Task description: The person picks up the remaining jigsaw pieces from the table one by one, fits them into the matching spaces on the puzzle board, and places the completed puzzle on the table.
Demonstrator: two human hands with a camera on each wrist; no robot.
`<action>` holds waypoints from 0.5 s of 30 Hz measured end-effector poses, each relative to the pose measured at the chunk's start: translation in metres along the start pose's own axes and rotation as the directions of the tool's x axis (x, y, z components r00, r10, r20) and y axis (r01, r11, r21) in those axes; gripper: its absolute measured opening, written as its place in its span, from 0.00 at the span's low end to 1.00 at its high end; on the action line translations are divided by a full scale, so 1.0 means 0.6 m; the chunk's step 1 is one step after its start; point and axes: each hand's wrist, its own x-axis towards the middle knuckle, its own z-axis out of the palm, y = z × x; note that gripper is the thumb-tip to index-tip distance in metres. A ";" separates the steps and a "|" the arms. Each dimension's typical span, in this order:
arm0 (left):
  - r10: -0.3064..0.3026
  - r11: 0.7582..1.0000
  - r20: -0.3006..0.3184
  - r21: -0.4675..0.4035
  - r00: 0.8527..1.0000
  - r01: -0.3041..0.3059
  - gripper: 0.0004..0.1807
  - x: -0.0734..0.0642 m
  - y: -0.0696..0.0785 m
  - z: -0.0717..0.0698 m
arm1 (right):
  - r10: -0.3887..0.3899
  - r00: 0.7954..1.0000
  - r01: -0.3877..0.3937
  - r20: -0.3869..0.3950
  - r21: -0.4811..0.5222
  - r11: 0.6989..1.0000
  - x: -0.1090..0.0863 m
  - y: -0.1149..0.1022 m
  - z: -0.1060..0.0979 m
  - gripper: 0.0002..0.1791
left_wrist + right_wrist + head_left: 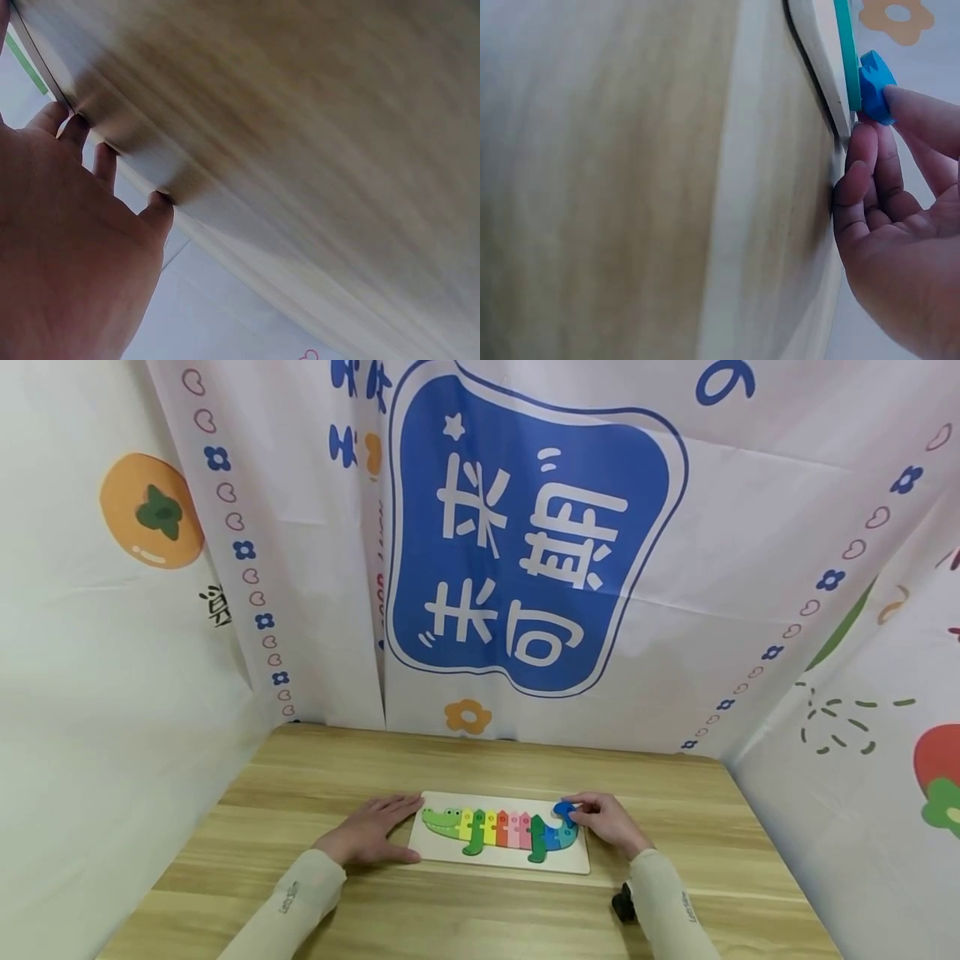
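A crocodile puzzle board of pale wood lies on the table, its colourful pieces running from a green head at the left to blue pieces at the right. My left hand rests at the board's left edge, fingers spread and fairly straight; in the left wrist view its fingertips touch the wood surface. With thumb and finger my right hand pinches the blue tail piece over the board's right end. In the right wrist view this blue piece stands slightly proud of the teal piece.
The wooden table has a printed white cloth hanging behind it and more cloth at both sides. A small black object is beside the right sleeve.
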 end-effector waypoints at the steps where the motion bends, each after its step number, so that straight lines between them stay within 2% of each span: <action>1: 0.001 1.000 0.000 -0.002 1.000 -0.001 0.56 0.000 0.000 0.000 | -0.001 1.000 0.001 -0.001 -0.003 1.000 0.000 0.000 0.000 0.15; 15: 0.008 1.000 -0.001 0.008 1.000 -0.008 0.56 0.005 -0.007 0.003 | 0.017 0.999 -0.020 -0.037 -0.066 0.998 -0.002 -0.007 0.003 0.13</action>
